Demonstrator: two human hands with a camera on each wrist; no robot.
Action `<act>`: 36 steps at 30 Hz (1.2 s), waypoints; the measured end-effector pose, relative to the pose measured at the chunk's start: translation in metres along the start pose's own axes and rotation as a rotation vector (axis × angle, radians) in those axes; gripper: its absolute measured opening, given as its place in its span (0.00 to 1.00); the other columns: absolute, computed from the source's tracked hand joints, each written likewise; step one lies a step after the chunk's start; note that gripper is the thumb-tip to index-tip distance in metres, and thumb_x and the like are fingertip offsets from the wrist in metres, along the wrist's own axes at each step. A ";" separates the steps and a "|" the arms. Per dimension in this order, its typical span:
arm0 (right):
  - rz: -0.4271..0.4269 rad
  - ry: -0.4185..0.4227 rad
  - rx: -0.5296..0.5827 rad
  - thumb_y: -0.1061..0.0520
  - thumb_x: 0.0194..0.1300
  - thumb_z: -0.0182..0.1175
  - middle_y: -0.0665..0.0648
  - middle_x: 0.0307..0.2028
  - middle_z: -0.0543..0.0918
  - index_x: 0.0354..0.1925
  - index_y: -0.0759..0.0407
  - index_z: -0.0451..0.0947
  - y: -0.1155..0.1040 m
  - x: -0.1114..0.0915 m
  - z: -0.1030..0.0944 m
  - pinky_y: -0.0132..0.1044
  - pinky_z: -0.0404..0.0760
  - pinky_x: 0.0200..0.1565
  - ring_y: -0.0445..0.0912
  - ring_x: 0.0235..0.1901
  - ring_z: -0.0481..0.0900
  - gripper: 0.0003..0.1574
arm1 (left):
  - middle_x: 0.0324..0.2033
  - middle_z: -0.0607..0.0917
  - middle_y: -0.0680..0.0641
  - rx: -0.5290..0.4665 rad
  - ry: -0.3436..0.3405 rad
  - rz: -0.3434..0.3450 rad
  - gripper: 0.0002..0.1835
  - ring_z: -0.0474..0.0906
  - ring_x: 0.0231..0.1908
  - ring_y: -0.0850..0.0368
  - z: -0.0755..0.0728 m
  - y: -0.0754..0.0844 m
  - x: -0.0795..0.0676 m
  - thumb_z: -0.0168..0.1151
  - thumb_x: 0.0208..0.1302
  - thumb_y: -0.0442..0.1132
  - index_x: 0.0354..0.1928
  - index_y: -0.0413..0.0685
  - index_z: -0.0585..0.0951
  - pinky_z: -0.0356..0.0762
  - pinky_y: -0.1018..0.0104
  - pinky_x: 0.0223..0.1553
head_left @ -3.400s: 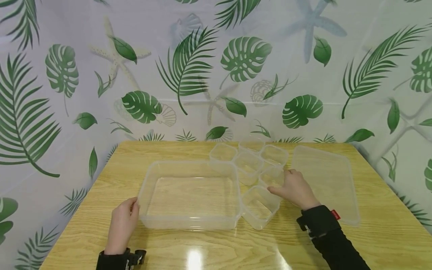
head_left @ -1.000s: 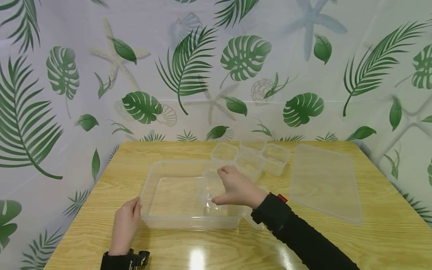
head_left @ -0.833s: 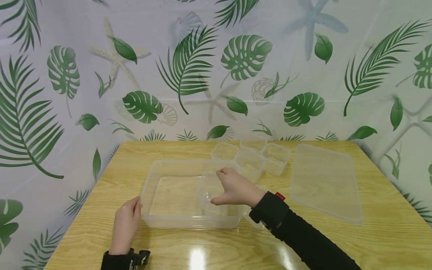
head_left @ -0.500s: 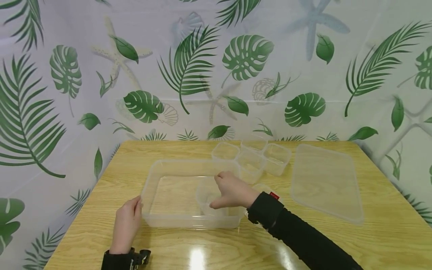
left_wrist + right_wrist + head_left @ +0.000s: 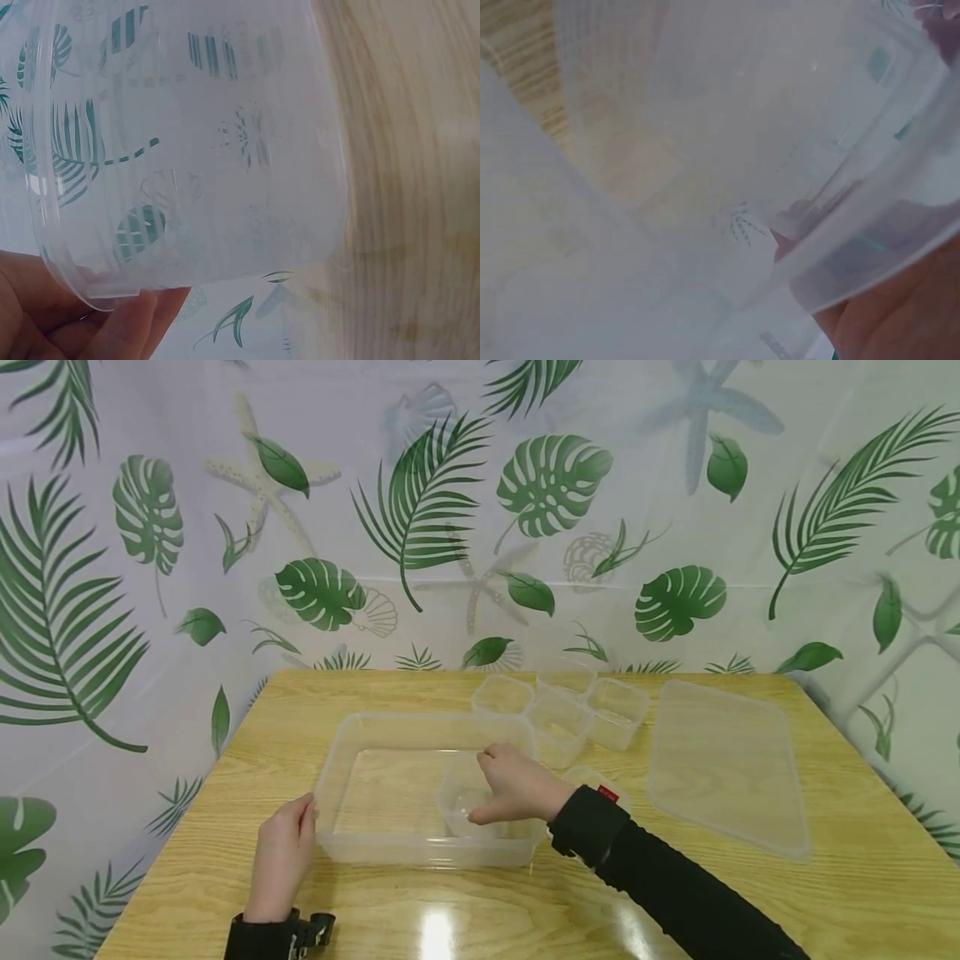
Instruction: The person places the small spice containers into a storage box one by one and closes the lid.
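Note:
A large clear plastic container stands on the table, lidless. My left hand pinches its left rim; in the left wrist view the fingers hold the rim corner, and the thumb lies against it. Inside the large container, at its right end, is a small clear container. My right hand grips this small container by its rim. In the right wrist view, that hand sits below a blurred clear rim; whether the small container touches the bottom I cannot tell.
Several small clear containers cluster behind the large container's right end. Another small container is partly hidden under my right wrist. A flat translucent lid lies at the right on the wooden table. A leaf-print cloth hangs behind.
My right hand has carried one small container leftward from the group into the large container, then lowered it slightly. My left hand has stayed at the left rim.

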State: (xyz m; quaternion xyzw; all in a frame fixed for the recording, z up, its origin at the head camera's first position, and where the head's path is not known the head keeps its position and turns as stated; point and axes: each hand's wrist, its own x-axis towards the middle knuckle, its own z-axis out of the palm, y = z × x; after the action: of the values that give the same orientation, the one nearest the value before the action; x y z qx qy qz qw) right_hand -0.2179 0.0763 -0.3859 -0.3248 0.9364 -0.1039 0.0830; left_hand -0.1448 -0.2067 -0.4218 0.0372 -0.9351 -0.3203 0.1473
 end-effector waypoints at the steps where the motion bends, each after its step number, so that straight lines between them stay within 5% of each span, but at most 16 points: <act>1: 0.001 -0.004 0.003 0.40 0.49 0.62 0.69 0.56 0.65 0.58 0.74 0.60 0.000 0.000 0.000 0.43 0.64 0.55 0.58 0.56 0.62 0.50 | 0.38 0.78 0.29 -0.001 -0.001 -0.001 0.14 0.77 0.38 0.40 0.000 0.000 0.000 0.46 0.64 0.27 0.47 0.23 0.73 0.76 0.52 0.34; 19: 0.021 -0.023 0.007 0.40 0.48 0.62 0.70 0.59 0.61 0.60 0.75 0.56 0.002 -0.006 -0.004 0.43 0.62 0.57 0.57 0.59 0.59 0.54 | 0.37 0.78 0.29 0.003 0.003 0.004 0.14 0.77 0.37 0.40 -0.001 0.000 -0.001 0.46 0.64 0.27 0.47 0.22 0.73 0.76 0.54 0.32; 36: -0.010 -0.051 -0.091 0.43 0.47 0.65 0.68 0.46 0.72 0.48 0.77 0.69 0.003 -0.009 -0.011 0.42 0.71 0.47 0.57 0.47 0.70 0.43 | 0.40 0.77 0.28 0.000 -0.001 -0.007 0.14 0.76 0.38 0.40 -0.002 0.001 -0.002 0.45 0.64 0.28 0.48 0.23 0.72 0.76 0.52 0.35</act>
State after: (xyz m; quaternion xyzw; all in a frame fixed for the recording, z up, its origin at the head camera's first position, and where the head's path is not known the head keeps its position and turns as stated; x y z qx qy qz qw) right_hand -0.2152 0.0856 -0.3755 -0.3355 0.9361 -0.0531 0.0914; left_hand -0.1420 -0.2065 -0.4202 0.0402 -0.9350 -0.3209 0.1455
